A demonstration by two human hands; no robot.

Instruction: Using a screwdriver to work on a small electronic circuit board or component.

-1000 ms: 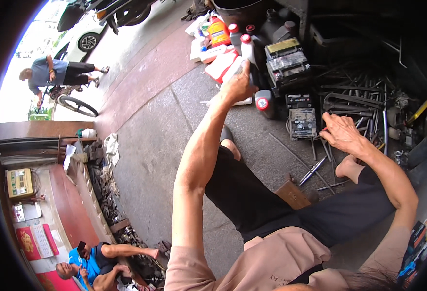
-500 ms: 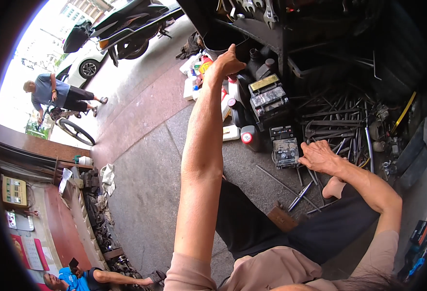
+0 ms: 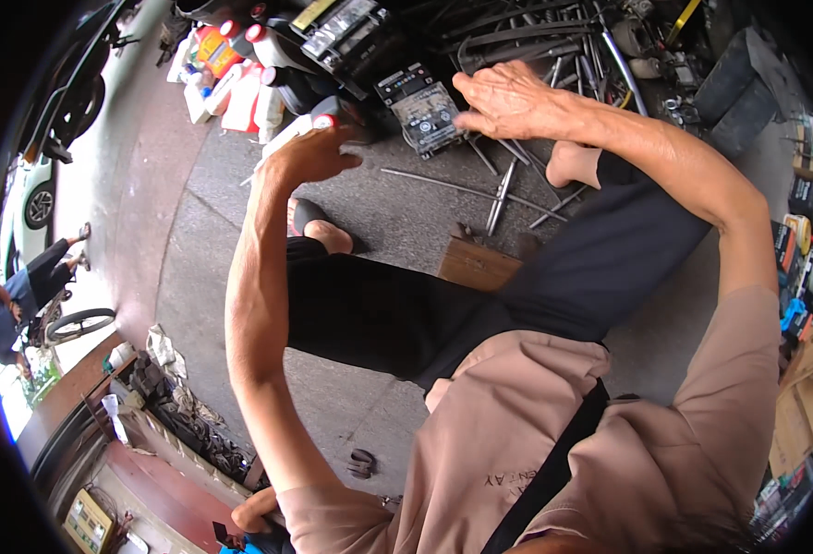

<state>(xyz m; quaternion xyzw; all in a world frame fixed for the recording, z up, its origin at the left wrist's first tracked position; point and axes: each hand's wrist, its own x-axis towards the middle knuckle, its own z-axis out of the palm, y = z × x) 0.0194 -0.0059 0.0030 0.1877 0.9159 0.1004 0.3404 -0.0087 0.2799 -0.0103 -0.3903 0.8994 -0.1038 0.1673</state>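
Note:
My left hand (image 3: 312,155) is over red-capped bottles (image 3: 273,88), a white container partly behind it; its thumb sticks out, but its other fingers curl out of sight, so what they touch is unclear. My right hand (image 3: 503,103) has loose, parted fingers, holds nothing visible, and hovers at or touches the right edge of a grimy black battery (image 3: 420,118). Larger batteries (image 3: 351,37) stand behind it. Several long metal rods (image 3: 501,198) lie below the hands, near a wooden block (image 3: 476,263) between my legs.
Hand tools (image 3: 591,60) and dark metal parts (image 3: 721,83) crowd the back right. Boxes (image 3: 804,406) line the right rim. At left are a motorcycle (image 3: 74,111), a white car, a person with a bicycle (image 3: 78,323), and a seated person (image 3: 245,526) near a bench (image 3: 157,489).
The view has tilted and shifted. My left hand has drawn back from its outstretched reach toward the bucket to lower over the bottles. My right hand stays by the small battery.

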